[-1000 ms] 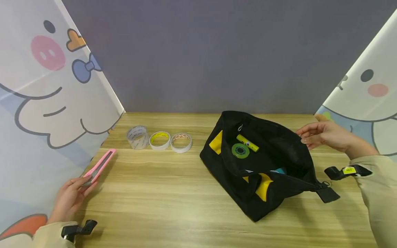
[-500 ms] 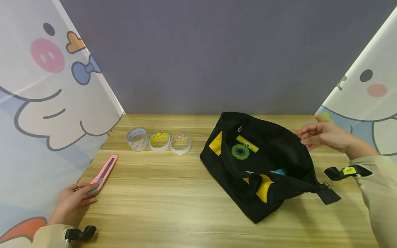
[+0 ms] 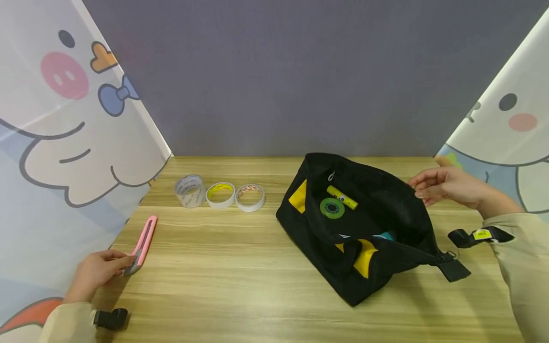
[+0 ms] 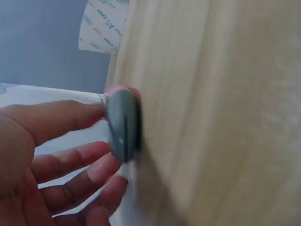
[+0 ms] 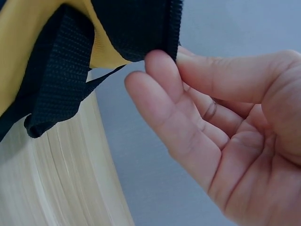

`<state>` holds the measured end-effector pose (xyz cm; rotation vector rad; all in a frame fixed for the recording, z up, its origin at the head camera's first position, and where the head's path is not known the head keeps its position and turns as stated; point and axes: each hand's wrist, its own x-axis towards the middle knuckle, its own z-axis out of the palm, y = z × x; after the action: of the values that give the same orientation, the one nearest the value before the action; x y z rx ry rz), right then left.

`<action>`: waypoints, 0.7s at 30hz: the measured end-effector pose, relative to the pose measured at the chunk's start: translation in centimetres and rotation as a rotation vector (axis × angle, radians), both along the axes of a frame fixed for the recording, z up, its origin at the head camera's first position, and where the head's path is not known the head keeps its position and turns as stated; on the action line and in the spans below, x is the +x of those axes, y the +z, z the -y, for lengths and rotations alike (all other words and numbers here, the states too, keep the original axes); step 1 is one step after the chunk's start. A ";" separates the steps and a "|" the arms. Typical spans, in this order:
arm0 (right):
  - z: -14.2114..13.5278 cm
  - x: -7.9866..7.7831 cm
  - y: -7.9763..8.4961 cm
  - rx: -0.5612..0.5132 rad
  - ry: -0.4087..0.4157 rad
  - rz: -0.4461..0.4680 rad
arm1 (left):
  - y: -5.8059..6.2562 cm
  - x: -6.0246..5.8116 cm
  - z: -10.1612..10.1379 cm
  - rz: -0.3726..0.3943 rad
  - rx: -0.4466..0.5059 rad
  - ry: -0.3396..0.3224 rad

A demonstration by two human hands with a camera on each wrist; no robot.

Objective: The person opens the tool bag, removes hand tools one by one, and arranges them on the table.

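Wood-grained counter (image 3: 214, 267): near its left edge, the left hand (image 3: 98, 271), nearly closed, pinches one pink cutter (image 3: 144, 242), best kept level; the right hand (image 3: 450, 188) pinches one black bag (image 3: 326, 267) by its rim, best held taut. Inside: one yellow tube (image 3: 342, 197), one green disc (image 3: 332, 214), one teal piece (image 3: 388, 236). Toward the back edge: three tape rolls (image 3: 220, 205).
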<state>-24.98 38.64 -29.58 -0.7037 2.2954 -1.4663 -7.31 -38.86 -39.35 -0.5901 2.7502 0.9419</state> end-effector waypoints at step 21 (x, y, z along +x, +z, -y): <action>0.2 0.1 0.4 0.003 0.022 -0.008 | 8.2 -8.5 -14.7 -0.519 0.058 -0.237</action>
<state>-24.83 38.39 -29.17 -0.7329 2.2884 -1.4526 -15.83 -24.17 -31.20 0.0044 3.1194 1.2523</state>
